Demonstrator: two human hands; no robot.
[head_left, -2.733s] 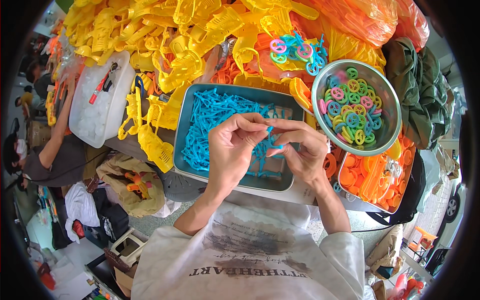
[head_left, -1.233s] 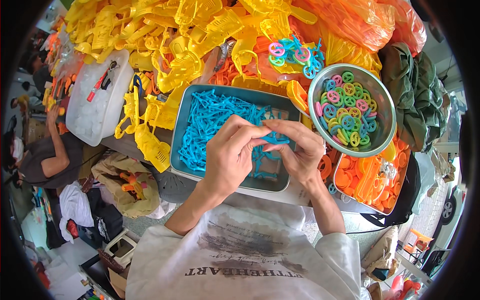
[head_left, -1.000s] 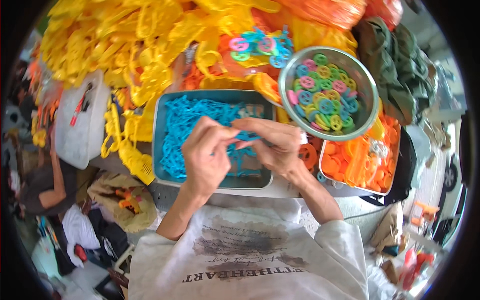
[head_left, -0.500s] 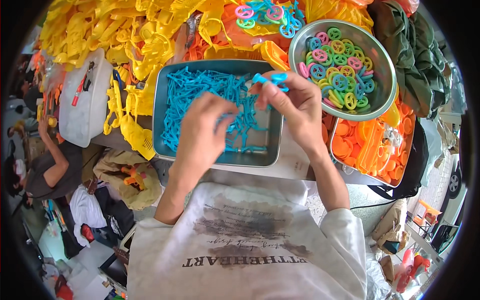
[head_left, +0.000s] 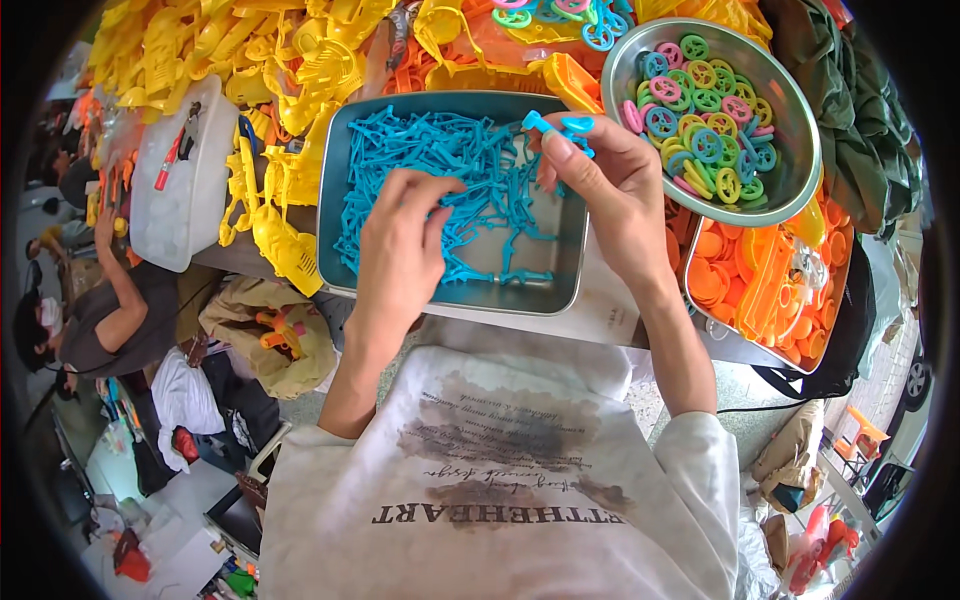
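A metal tray (head_left: 575, 270) in front of me holds a heap of thin blue plastic parts (head_left: 395, 150), thick on its left side and sparse at the right. My left hand (head_left: 405, 235) hovers over the heap, palm down. Its thumb and index finger are bent with a gap between them, and no part shows in it. Above the tray's right end my right hand (head_left: 620, 190) pinches blue plastic pieces (head_left: 545, 125) between thumb and fingers. One piece has a flared end, and another blue bit shows at the fingertips; how many pieces there are is partly hidden.
A steel bowl (head_left: 610, 75) of colourful small wheels stands at the right. Below it sits a tray of orange discs (head_left: 715, 270). Yellow plastic parts (head_left: 240, 60) pile up behind and left, near a white translucent bin (head_left: 180, 210). Another person (head_left: 115, 310) is at far left.
My view has shifted, so the tray sits further right and higher. My left hand has moved slightly left over the heap. The right hand still pinches the blue pieces.
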